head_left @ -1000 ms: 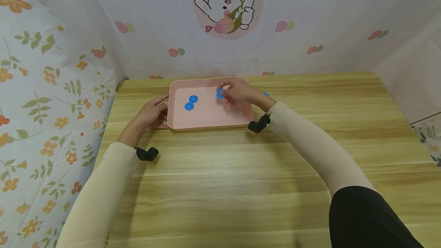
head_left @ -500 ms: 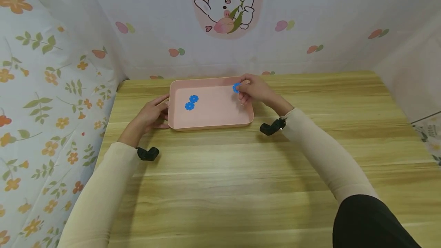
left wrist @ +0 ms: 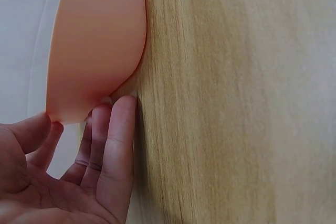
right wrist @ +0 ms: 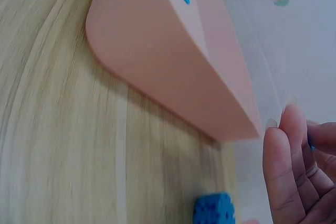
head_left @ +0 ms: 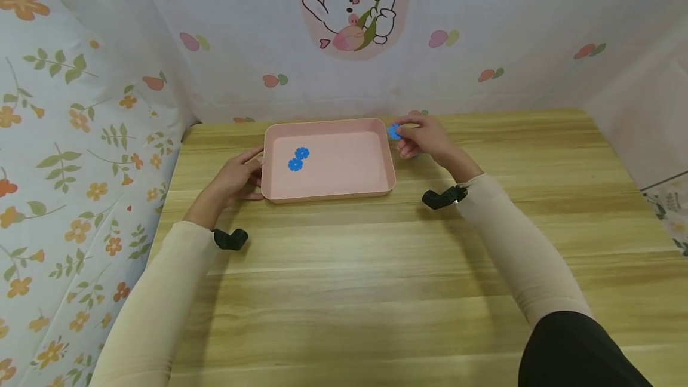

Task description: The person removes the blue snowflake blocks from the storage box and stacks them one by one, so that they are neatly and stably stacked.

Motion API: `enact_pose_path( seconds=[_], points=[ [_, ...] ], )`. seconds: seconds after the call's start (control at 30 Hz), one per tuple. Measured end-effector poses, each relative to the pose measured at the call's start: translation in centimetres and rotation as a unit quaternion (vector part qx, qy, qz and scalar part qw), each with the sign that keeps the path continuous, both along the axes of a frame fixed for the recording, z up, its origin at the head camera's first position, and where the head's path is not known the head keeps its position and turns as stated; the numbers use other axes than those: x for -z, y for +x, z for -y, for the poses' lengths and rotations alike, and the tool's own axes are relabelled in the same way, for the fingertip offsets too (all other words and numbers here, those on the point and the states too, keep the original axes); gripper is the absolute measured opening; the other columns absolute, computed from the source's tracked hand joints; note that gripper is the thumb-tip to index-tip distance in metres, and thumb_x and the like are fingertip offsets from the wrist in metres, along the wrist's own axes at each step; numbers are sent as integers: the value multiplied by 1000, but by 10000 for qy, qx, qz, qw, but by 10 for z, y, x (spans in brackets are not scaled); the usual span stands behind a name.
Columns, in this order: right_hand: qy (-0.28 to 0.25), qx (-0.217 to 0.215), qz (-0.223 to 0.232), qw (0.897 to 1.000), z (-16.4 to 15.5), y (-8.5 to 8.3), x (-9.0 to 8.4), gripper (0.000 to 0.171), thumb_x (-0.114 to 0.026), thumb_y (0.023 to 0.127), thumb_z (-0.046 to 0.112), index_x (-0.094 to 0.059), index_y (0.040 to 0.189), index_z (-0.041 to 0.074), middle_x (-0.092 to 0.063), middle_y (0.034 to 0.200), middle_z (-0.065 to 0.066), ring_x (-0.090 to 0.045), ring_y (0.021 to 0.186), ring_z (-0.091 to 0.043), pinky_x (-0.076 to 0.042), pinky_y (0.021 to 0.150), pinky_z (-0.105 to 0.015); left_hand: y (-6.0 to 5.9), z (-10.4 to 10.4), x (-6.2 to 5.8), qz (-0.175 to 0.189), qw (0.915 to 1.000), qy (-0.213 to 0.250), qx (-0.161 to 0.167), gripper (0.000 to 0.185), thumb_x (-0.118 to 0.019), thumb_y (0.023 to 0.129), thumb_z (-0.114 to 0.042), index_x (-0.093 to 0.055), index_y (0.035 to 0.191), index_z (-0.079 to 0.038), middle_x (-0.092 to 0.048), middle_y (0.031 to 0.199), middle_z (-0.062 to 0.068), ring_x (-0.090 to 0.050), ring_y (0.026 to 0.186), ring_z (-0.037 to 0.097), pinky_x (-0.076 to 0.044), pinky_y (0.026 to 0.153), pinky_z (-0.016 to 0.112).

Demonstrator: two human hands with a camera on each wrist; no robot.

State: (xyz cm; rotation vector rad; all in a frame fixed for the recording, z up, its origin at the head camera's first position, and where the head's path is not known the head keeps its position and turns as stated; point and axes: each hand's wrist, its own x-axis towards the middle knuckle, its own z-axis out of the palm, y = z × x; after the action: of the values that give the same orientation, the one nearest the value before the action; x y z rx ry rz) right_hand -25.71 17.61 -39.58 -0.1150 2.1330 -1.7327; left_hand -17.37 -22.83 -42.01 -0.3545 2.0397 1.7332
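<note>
Smooth wood-grain table (head_left: 344, 291) fills the lower frame. Left hand (head_left: 233, 181), fingers relaxed and straight, rests against the pink plastic tray (head_left: 328, 196) at centre. Right hand (head_left: 424, 136) pinches a blue gear-shaped piece (head_left: 394, 131) just right of the tray; two more gears (head_left: 298, 159) lie inside.

A makeshift tabletop booth, more like a home craft corner than a lab or workshop: a light wooden table (head_left: 376, 267) is closed in on 3 sides by thin white sheets (head_left: 484, 28) printed with orange flowers (head_left: 75, 232), small peaches and a cartoon rabbit (head_left: 352, 8). A pink plastic tray (head_left: 328, 193) with 2 blue flower-shaped pieces (head_left: 298, 159) sits on the table.
</note>
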Motion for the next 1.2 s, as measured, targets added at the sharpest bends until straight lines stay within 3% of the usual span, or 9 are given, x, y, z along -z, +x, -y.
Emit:
enact_pose_path(
  seconds=[0.53, 1.2],
  points=[
    [279, 277, 518, 9979, -31, 6, 17, 40, -54, 93, 19, -49, 129, 2, -59, 71, -15, -61, 55, -22, -53, 59, -38, -2, -1, 1, 52, 9999, -108, -12, 46, -42, 97, -34, -30, 141, -37, -51, 109, 18, -55, 83, 25, -52, 66, 44],
    [371, 401, 646, 9964, -39, 8, 35, 38, -52, 94, 22, -51, 128, 5, -60, 74, -14, -62, 57, -22, -53, 60, -38, -1, -1, -1, 66, 10000, -48, -1, 47, -43, 97, -32, -29, 142, -36, -49, 111, 19, -53, 84, 27, -51, 68, 47]
  ],
)
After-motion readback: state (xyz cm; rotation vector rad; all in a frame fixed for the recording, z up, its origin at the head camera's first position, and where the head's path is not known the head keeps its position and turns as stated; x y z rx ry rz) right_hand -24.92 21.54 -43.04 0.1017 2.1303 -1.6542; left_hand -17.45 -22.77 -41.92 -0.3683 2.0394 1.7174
